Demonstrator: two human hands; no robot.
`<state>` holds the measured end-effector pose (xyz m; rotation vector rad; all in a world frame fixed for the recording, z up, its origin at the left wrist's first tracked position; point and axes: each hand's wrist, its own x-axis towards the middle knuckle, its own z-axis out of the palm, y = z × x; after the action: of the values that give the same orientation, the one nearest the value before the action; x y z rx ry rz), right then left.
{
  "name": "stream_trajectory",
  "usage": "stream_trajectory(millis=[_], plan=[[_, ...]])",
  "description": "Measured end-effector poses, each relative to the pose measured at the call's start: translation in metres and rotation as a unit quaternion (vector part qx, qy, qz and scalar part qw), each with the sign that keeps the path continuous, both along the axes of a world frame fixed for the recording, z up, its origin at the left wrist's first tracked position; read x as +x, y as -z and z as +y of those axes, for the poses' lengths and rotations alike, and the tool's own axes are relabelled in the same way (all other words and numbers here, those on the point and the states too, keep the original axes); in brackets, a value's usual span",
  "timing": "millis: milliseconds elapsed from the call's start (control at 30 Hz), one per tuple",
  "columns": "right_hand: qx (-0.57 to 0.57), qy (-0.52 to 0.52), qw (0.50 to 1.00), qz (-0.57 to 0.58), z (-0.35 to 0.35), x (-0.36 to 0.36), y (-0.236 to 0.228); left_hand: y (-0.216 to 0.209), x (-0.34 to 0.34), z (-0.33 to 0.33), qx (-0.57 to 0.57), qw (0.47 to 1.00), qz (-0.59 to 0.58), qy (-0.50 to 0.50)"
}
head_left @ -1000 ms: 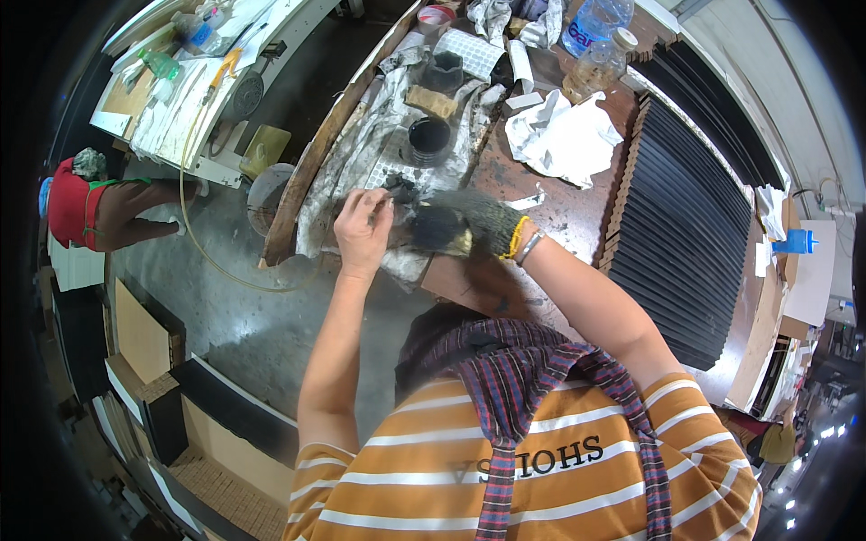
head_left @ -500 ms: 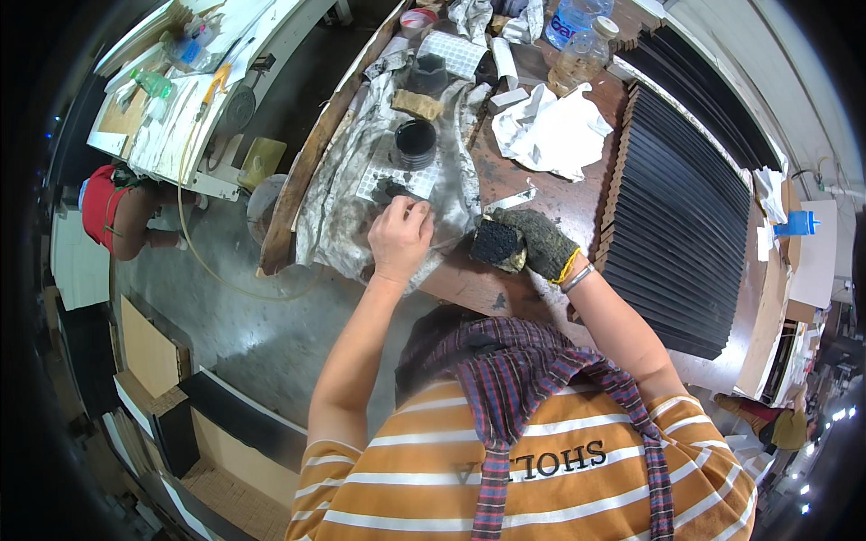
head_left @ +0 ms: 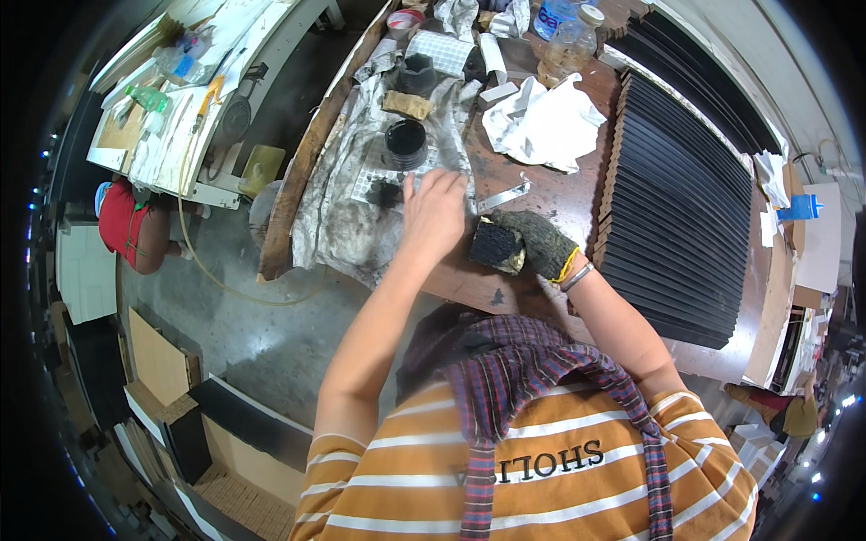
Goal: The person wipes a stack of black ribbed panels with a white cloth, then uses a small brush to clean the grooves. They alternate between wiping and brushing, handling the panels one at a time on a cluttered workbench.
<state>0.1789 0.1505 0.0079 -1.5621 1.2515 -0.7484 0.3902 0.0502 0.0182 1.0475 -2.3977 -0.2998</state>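
My bare left hand (head_left: pixel 435 209) is over the right edge of a stained grey-white cloth (head_left: pixel 334 230). Its fingers are apart, with nothing visible in them. Just beyond it, a dark smudge marks a white gridded sheet (head_left: pixel 363 187), where a round black jar (head_left: pixel 406 144) of dark contents stands. My right hand (head_left: pixel 543 243), in a dark glove with a yellow cuff, grips a sponge block (head_left: pixel 496 245) whose face is coated black. Between the hands and a crumpled white paper (head_left: pixel 546 126) lies a thin pale strip (head_left: pixel 505 194).
Past the jar are a tan block (head_left: pixel 407 105) and a dark cup (head_left: pixel 418 74). Clear plastic bottles (head_left: pixel 573 45) stand at the far edge. Stacked black strips (head_left: pixel 681 216) fill the table's right side. A raised wooden edge (head_left: pixel 287 212) borders the left. Someone in red (head_left: pixel 133 221) is farther left.
My left hand has shifted right and slightly away from me across the cloth, and its curled fingers have straightened. My right hand stays nearly still with the sponge block.
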Motion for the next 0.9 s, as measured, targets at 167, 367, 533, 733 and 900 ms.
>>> stream_trajectory(millis=[167, 367, 533, 733, 900], plan=[[-0.005, 0.043, 0.999, 0.008, 0.021, -0.011, -0.011, -0.005, -0.013, -0.017, 0.059, 0.998, -0.021, 0.007], [0.441, 0.197, 0.221, -0.847, 0.042, -0.029, -0.001, -0.03, -0.001, 0.03, 0.194, 0.97, 0.147, 0.028], [0.19, 0.302, 0.829, -0.432, 0.059, -0.02, -0.01, -0.029, -0.025, 0.064, 0.352, 0.893, 0.27, 0.076], [0.152, 0.285, 0.651, -0.687, 0.088, -0.013, -0.056, -0.031, -0.044, 0.072, 0.349, 0.889, 0.264, 0.137], [0.029, 0.38, 0.833, -0.4, 0.134, -0.011, -0.083, -0.035, -0.06, 0.068, 0.354, 0.888, 0.227, 0.185]])
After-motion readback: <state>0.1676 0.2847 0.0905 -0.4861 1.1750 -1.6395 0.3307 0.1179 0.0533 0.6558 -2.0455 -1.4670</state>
